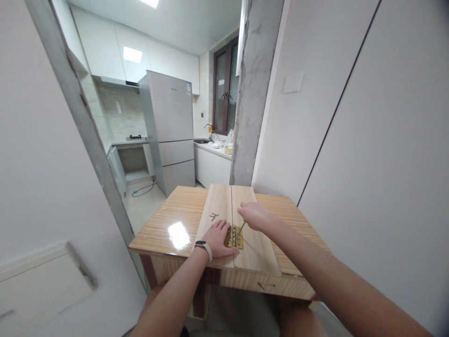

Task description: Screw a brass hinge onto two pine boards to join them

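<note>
Two pale wooden boards (218,201) lie side by side on the table, with a thin seam between them. A brass hinge (239,239) spans that seam near the front. My left hand (220,239), a band on its wrist, rests with fingers spread on the left board and over the hinge's left leaf, partly hiding it. My right hand (253,215) is closed around a screwdriver (242,227), whose shaft slants down to the hinge's right leaf. Its handle is mostly hidden in my fingers. Several dark screws (213,216) lie on the left board beyond my left hand.
The glossy wood-grain table (175,210) has a drawer with a handle (266,285) at its front. White walls stand close on both sides. Past the doorway are a grey fridge (173,112), a counter with a sink (201,141), and a cable (143,189) on the floor.
</note>
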Demonstrator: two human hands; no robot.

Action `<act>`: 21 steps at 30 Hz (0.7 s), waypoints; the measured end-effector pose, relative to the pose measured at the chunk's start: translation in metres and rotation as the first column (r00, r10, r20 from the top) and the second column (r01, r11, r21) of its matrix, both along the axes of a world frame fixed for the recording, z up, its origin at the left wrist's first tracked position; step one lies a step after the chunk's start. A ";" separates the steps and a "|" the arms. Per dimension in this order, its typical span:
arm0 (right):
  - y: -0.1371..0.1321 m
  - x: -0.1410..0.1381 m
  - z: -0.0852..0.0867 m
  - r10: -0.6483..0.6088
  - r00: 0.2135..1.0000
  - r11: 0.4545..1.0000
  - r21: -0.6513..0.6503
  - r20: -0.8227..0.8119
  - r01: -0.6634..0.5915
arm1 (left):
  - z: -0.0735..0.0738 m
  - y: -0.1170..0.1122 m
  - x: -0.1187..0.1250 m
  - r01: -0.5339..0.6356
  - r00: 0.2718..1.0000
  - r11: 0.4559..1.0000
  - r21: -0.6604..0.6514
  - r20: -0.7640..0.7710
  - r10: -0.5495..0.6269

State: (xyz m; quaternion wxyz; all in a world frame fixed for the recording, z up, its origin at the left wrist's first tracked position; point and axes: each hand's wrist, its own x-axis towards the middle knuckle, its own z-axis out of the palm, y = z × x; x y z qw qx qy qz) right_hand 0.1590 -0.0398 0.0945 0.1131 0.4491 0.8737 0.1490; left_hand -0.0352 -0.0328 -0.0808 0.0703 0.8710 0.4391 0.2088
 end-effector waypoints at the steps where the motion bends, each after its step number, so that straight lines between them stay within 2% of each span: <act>1: 0.000 0.000 0.000 -0.003 1.000 1.000 -0.004 0.001 0.003 | 0.000 0.000 0.000 0.000 1.000 1.000 -0.002 -0.001 0.000; 10: -0.004 -0.004 0.007 -0.106 0.994 0.990 -0.090 0.041 0.109 | 0.002 -0.002 0.000 -0.001 1.000 1.000 -0.015 0.000 0.001; 21: -0.003 0.000 0.002 -0.001 1.000 1.000 -0.025 -0.007 0.001 | 0.006 -0.004 0.001 0.000 1.000 1.000 -0.027 -0.006 -0.001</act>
